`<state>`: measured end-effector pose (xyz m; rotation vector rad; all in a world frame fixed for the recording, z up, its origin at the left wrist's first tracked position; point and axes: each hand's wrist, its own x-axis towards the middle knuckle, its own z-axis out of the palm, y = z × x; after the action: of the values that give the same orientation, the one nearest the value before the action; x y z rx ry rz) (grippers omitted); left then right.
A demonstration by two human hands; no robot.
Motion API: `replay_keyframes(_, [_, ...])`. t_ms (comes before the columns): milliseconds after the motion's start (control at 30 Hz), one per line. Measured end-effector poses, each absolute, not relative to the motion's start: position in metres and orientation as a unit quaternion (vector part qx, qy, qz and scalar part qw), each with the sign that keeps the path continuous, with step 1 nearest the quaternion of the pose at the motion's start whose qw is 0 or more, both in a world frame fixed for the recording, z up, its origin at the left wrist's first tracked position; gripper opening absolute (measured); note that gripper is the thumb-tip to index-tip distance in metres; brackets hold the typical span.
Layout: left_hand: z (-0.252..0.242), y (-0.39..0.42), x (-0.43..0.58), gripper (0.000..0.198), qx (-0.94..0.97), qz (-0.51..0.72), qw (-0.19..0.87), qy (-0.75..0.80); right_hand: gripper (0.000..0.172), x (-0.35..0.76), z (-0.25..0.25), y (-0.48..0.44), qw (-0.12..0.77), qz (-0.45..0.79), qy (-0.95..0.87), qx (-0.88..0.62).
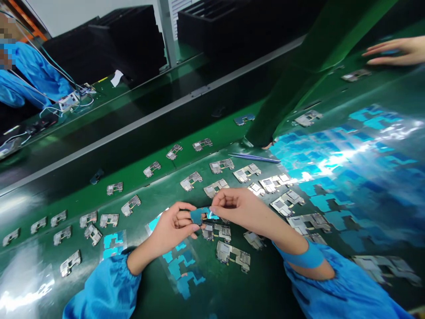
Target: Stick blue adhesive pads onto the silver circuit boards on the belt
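Note:
My left hand (171,227) is closed on the left end of a small phone circuit board (196,216), pinched between thumb and fingers with a blue face up. Over the board's right part lies a shiny blue film sticker (211,214). The thumb and forefinger of my right hand (242,210) are pinched together at this film's right edge. Just below the held board rests another circuit board (217,232) with a silvery face. Between my forearms lies a clear sheet with blue film stickers (181,266).
Many circuit boards (232,256) are spread over the green table (156,195). Purple tweezers (255,157) lie near a green post (282,95). Glossy sheets of blue stickers (335,164) cover the right side. Another person's hand (398,51) reaches in at upper right; a blue-sleeved co-worker (36,73) is upper left.

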<state>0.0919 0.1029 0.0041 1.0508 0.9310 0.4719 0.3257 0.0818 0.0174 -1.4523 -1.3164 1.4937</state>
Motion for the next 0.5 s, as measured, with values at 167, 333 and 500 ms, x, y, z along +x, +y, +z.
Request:
replay_keyframes(167, [0.0049,0.1027,0.0926,0.042,0.480,0.218,0.731,0.433,0.012,0.3245,0.0156,0.0813,0.329,0.569,-0.506,-0.558])
replay_keyframes(333, [0.0034,0.1024,0.0923,0.046,0.478,0.220,0.731,0.434,0.015,0.3239,0.0093,0.0819,0.331,0.555,-0.515,-0.563])
replay_keyframes(500, [0.0044,0.1035,0.0920,0.049,0.471,0.227,0.734,0.434,0.019,0.3239,0.0104,0.0814,0.343,0.532,-0.529,-0.566])
